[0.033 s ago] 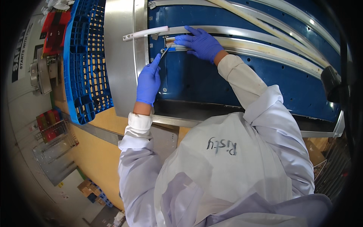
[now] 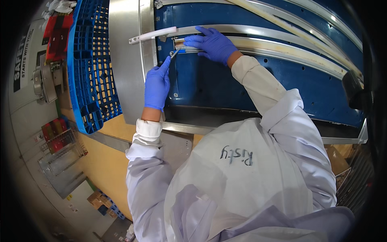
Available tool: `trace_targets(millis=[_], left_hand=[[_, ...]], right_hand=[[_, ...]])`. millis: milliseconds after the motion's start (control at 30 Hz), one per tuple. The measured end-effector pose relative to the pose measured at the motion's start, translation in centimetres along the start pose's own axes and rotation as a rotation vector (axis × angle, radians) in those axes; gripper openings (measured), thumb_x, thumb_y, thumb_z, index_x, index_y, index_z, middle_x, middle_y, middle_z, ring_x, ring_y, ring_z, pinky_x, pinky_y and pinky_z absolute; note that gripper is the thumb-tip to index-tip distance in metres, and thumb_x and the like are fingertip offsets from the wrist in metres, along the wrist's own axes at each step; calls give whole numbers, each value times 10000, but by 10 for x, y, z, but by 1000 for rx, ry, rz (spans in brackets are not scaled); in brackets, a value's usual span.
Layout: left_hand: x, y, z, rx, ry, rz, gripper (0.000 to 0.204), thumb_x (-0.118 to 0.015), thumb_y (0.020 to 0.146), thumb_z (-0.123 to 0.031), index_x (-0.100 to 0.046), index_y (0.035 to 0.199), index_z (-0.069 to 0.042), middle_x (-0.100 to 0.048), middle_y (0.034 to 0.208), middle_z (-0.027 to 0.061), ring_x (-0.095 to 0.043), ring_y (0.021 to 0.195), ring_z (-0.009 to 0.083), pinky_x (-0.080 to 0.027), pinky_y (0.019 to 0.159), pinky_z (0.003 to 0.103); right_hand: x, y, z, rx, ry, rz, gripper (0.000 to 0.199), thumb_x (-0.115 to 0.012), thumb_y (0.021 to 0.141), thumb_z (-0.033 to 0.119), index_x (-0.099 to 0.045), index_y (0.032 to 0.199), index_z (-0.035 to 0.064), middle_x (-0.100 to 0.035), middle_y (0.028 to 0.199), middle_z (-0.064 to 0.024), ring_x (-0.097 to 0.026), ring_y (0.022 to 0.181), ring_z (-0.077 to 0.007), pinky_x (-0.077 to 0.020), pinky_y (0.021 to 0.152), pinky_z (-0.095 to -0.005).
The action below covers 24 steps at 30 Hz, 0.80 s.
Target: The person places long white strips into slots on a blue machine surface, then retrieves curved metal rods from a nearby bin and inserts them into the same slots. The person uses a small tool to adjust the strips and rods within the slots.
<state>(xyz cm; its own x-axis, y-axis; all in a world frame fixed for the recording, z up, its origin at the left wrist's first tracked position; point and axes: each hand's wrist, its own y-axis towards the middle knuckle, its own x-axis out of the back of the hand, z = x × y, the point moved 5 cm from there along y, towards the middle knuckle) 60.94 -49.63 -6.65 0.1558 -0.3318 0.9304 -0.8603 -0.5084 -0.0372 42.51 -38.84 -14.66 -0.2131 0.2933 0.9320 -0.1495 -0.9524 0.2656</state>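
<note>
My left hand (image 2: 157, 86), in a blue glove, is closed round a slim metal tool (image 2: 175, 53) with its index finger stretched along it; the tool's handle is hidden in the fist. The tool's tip meets the left end of a long pale rail (image 2: 258, 46), near a small blue piece (image 2: 182, 51). My right hand (image 2: 215, 46), also gloved, lies over that rail with its fingers spread and pointing left, steadying nothing visible in its palm. Just beyond runs a second rail (image 2: 242, 28), with a white strip (image 2: 155, 35) at its left end that has holes in it.
Beneath the rails is a dark blue panel (image 2: 225, 88) with a steel plate (image 2: 125, 60) on its left. Farther left stands a blue plastic pallet (image 2: 82, 92). More curved rails (image 2: 298, 32) cross at the far right, near a black cylindrical part (image 2: 352, 90).
The view has shifted slightly. Less of the metal tool shows beyond my left hand, at a slightly different tilt. My right hand stays in place on the rail.
</note>
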Motion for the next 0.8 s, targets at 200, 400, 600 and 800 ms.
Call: trace_targets(millis=[200, 400, 600, 800], left_hand=[[-2, 16, -9, -76, 241, -55, 378, -568, 888, -118, -628, 1249, -210, -637, 813, 165, -592, 745, 334, -502, 687, 434], [0, 28, -17, -33, 391, -67, 298, -556, 909, -201, -654, 1191, -206, -656, 788, 141, -630, 708, 337, -513, 644, 444], [4, 51, -33, 32, 492, 50, 272, -501, 923, -220, -683, 1126, -222, -681, 851, 152, -668, 771, 339, -525, 676, 448], [4, 60, -31, 78, 486, 120, 277, -510, 941, -267, -674, 1160, -225, -679, 928, 166, -657, 845, 368, -525, 739, 452]], right_hand=[[8, 3, -2, 5, 20, -31, 562, -698, 812, 273, -506, 1339, 298, -504, 1368, 85, -464, 1232, -242, -384, 1031, -396], [9, 8, -4, -25, -37, -68, 633, -730, 774, 291, -500, 1362, 321, -553, 1312, 64, -497, 1175, -224, -382, 1041, -379], [16, 17, 7, -118, -29, 16, 565, -709, 797, 313, -526, 1330, 361, -543, 1291, 44, -507, 1125, -234, -374, 1004, -432], [6, 28, 11, -168, -50, -47, 468, -694, 809, 362, -580, 1261, 413, -561, 1168, 45, -489, 1092, -212, -354, 918, -441]])
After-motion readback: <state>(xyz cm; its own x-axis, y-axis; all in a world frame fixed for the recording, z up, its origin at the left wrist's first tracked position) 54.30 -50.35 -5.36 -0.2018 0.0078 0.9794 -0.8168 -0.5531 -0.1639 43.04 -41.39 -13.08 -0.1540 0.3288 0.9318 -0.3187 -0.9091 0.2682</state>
